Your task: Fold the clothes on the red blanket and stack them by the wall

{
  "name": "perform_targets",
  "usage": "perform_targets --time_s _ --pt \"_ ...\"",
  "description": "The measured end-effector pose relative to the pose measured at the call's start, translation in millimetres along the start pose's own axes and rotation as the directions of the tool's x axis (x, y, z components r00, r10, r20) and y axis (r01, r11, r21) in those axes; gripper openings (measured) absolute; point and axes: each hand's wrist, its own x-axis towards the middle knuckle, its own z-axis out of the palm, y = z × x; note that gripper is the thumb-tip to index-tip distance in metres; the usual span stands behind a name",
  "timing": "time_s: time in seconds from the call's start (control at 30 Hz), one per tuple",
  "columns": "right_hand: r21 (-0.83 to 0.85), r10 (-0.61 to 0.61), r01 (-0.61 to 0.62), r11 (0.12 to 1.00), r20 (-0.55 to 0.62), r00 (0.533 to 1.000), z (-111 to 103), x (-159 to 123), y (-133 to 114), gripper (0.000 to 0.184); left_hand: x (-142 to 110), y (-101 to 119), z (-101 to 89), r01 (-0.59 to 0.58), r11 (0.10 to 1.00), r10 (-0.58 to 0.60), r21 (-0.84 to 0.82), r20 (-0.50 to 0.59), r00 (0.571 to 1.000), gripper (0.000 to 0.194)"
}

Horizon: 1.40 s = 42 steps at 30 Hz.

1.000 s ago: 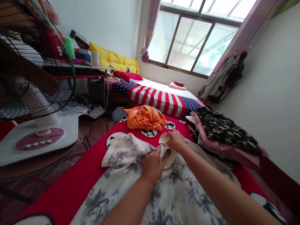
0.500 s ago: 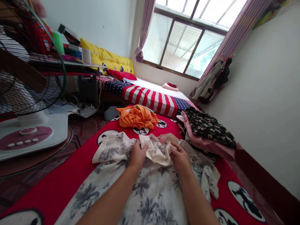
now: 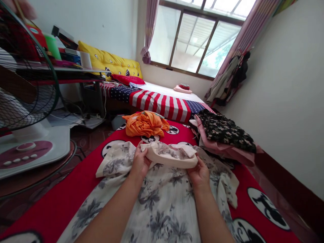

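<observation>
A white garment with grey flowers (image 3: 162, 202) lies spread over a red blanket with black-and-white cartoon patches (image 3: 83, 189). My left hand (image 3: 139, 162) is closed on the left end of its cream collar band (image 3: 172, 158). My right hand (image 3: 199, 173) grips the right end of the same band. The band is stretched taut between both hands, just above the cloth.
A crumpled orange garment (image 3: 145, 124) lies beyond my hands. A stack with a black floral piece on pink cloth (image 3: 225, 131) sits at the right by the wall. A standing fan (image 3: 25, 101) is at the left. A bed with a stars-and-stripes cover (image 3: 162, 103) stands behind.
My hands have moved apart along the collar band, pulling it from a bunched wad into a straight strip. The view has shifted slightly right.
</observation>
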Motion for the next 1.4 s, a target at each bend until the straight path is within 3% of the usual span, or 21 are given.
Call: perform_targets --time_s 0.07,0.13,0.23,0.3,0.33,0.4,0.53,0.7,0.83,0.97,1.03,1.13,1.3,1.4 --pt "-0.094 0.008 -0.012 0.996 -0.053 0.999 2.8 -4.1 -3.7 0.058 -2.1 -1.3 0.9 -0.038 0.999 0.038 -0.012 0.027 0.999 0.047" --pt "-0.324 -0.052 0.016 0.946 -0.101 0.994 4.3 -7.8 -6.8 0.074 -4.5 -2.4 1.9 -0.054 0.998 0.054 -0.011 0.054 0.997 0.047" --pt "-0.741 -0.237 0.100 0.664 -0.082 0.968 4.4 -12.1 -10.7 0.083 -7.9 -3.0 3.2 -0.052 0.999 0.051 0.009 0.087 0.995 0.048" --pt "-0.857 -0.290 0.110 0.503 -0.047 0.956 3.9 -13.2 -12.4 0.082 -9.7 -2.6 3.8 -0.045 0.999 0.043 0.019 0.093 0.995 0.049" --pt "-0.871 -0.293 0.102 0.480 -0.050 0.955 3.4 -12.9 -12.9 0.082 -10.4 -2.3 4.0 -0.040 0.999 0.037 0.022 0.092 0.995 0.049" --pt "-0.824 -0.279 0.095 0.558 -0.078 0.957 1.8 -10.8 -12.9 0.078 -11.0 -1.9 4.2 -0.032 0.999 0.029 0.024 0.092 0.995 0.049" --pt "-0.493 -0.171 0.083 0.866 -0.135 0.976 -2.7 -3.4 -10.0 0.039 -10.2 -2.6 3.9 -0.038 0.999 0.035 0.027 0.088 0.995 0.048" --pt "-0.241 0.019 -0.049 0.969 -0.127 0.992 -3.6 3.0 -13.3 0.017 -8.2 -3.8 2.6 -0.030 0.999 0.028 0.020 0.079 0.996 0.045" --pt "-0.084 0.154 -0.159 0.984 -0.061 0.986 -1.6 0.1 -23.2 0.010 -7.1 -4.3 1.6 -0.025 1.000 0.024 0.015 0.088 0.996 0.043" --pt "0.092 0.273 -0.284 0.955 0.110 0.956 -0.4 -7.6 -28.2 0.020 -6.5 -4.2 2.0 -0.018 1.000 0.016 0.019 0.088 0.996 0.042" --pt "0.096 0.315 -0.333 0.938 0.159 0.936 -0.9 -10.7 -28.8 0.026 -6.0 -4.5 1.7 -0.011 1.000 0.009 0.016 0.080 0.997 0.042" --pt "0.077 0.393 -0.409 0.909 0.169 0.904 -1.9 -14.2 -30.8 0.020 -4.6 -5.7 -1.2 -0.008 1.000 0.008 -0.003 0.100 0.995 0.042" --pt "0.189 0.474 -0.513 0.837 0.216 0.853 1.1 -15.4 -43.9 0.022 0.2 -0.4 -1.7 0.061 0.998 -0.058 -0.023 0.142 0.988 0.045" --pt "0.251 0.433 -0.476 0.843 0.211 0.877 7.9 -4.3 -56.4 0.025 7.7 11.0 9.3 0.066 0.994 -0.054 -0.092 0.133 0.990 0.054"
